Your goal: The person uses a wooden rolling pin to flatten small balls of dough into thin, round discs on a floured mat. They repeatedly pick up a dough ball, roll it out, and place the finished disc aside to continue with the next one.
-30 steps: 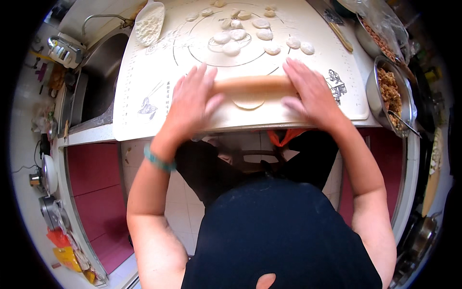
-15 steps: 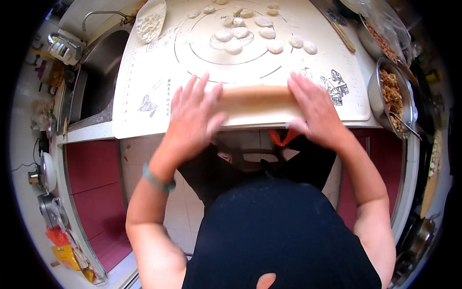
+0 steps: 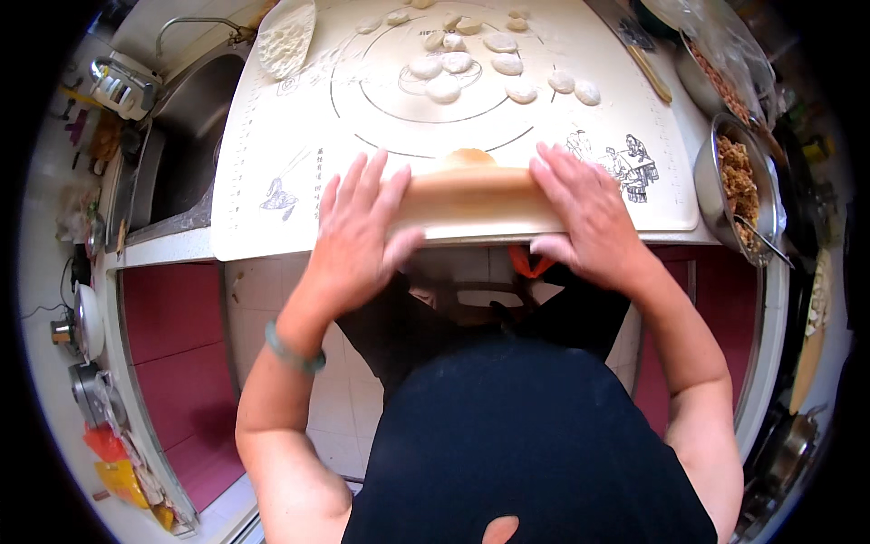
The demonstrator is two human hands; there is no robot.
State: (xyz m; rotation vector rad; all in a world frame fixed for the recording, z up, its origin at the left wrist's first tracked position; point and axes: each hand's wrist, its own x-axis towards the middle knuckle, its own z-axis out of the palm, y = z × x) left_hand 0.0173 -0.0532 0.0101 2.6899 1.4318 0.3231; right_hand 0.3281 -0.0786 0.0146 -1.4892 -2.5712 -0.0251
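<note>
Bright, slightly warm light falls on the mat [image 3: 263,150], strongest at its middle, where the pale surface nearly washes out. It seems to come from the far side, though that is hard to confirm. Soft shading lies along the near side of the pin [image 3: 471,186]. The fingers [image 3: 366,186] are a little smeared. The black shirt [image 3: 535,435] swallows most detail, and the sink [image 3: 186,118] is dim with a dull sheen. Fisheye distortion bows the red doors [image 3: 177,313]; toward the black rim, the pans [image 3: 788,449] at right turn murky and soft.
</note>
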